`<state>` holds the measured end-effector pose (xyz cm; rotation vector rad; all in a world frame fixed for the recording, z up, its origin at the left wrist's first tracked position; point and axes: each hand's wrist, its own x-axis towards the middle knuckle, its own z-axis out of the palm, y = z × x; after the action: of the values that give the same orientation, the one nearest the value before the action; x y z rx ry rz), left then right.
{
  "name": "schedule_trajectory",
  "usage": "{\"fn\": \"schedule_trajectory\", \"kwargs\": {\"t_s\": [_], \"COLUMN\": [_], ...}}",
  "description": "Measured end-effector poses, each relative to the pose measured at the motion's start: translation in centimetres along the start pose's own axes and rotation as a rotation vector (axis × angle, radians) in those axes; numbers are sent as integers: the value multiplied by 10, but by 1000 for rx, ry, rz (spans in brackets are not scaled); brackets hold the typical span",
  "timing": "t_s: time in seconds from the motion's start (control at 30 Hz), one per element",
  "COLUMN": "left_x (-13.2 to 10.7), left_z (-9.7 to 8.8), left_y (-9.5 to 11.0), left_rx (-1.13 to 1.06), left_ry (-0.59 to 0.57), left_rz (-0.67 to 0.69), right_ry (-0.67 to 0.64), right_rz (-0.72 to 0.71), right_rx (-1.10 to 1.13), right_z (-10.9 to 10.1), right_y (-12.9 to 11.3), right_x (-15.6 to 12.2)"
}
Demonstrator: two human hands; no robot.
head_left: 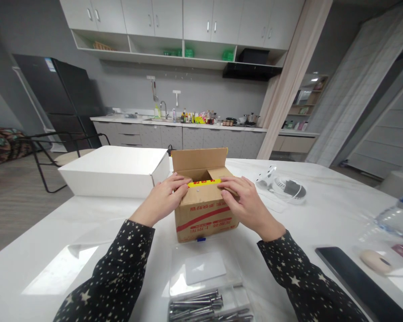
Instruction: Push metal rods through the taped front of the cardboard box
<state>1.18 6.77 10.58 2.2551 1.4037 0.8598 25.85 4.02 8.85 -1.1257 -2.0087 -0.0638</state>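
Note:
A small brown cardboard box with red print stands on the white table in front of me, its far flap upright. My left hand grips the near top edge on the left, fingers curled over the near flap. My right hand holds the right side of that edge, fingers bent on the flap. A yellow tape strip with red letters runs between my fingertips on the near flap.
A large white box sits behind on the left. A clear plastic case with metal bolts lies near me. A white headset-like device, a water bottle, a black slab and a beige mouse lie at the right.

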Motion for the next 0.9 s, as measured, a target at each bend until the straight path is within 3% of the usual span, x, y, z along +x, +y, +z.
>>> {"fn": "schedule_trajectory", "kwargs": {"t_s": [0.33, 0.63, 0.77, 0.9], "left_x": [-1, 0, -1, 1], "left_z": [-3, -10, -5, 4], "left_y": [-2, -8, -13, -20], "left_rx": [-36, -178, -174, -187], "left_ry": [10, -85, -38, 61], "left_rz": [40, 95, 56, 141], "right_ry": [7, 45, -19, -60], "right_rz": [10, 85, 186, 143], "right_rx": [20, 116, 181, 195], "right_z": [-1, -13, -14, -14], "right_y": [-1, 9, 16, 23], "right_x": [1, 3, 3, 3]}}
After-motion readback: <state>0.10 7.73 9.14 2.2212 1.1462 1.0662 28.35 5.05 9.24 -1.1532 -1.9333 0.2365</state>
